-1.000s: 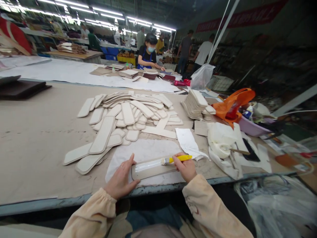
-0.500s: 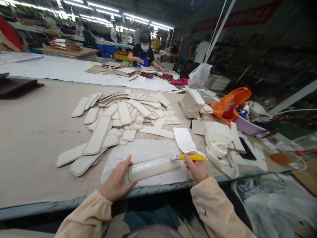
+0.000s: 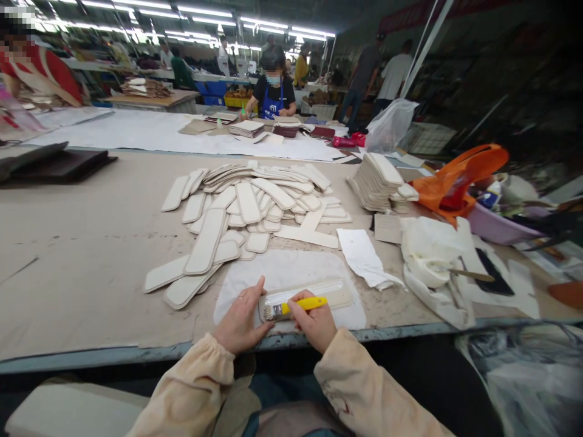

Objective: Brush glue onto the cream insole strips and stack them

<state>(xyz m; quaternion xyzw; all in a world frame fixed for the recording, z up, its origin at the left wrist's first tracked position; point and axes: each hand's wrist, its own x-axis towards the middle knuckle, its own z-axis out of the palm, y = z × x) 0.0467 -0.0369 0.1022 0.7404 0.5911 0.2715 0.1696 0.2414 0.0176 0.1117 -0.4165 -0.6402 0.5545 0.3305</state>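
A long cream panel (image 3: 337, 295) with rounded corners lies on a white sheet (image 3: 291, 262) near the table's front edge; a shiny wet streak runs along its top. My left hand (image 3: 242, 317) rests at the panel's left end, thumb and fingers spread around that end. My right hand (image 3: 314, 321) grips a yellow-handled paintbrush (image 3: 279, 309), its bristles down on the left part of the panel. Part of the panel is hidden behind the right hand and the brush. Behind the sheet is a loose heap of similar cream panels (image 3: 248, 203).
Right of the sheet are a crumpled white cloth (image 3: 364, 258), a white plastic-wrapped container (image 3: 430, 246) with a stick across it, a stack of panels (image 3: 376, 182) and an orange bag (image 3: 444, 188). Dark folded pieces (image 3: 64, 167) lie left. A co-worker (image 3: 273, 94) works across the table.
My right hand has swept the paintbrush from the panel's right end to its left end, near my left hand. The left hand stays at the panel's end. The camera view has shifted left.
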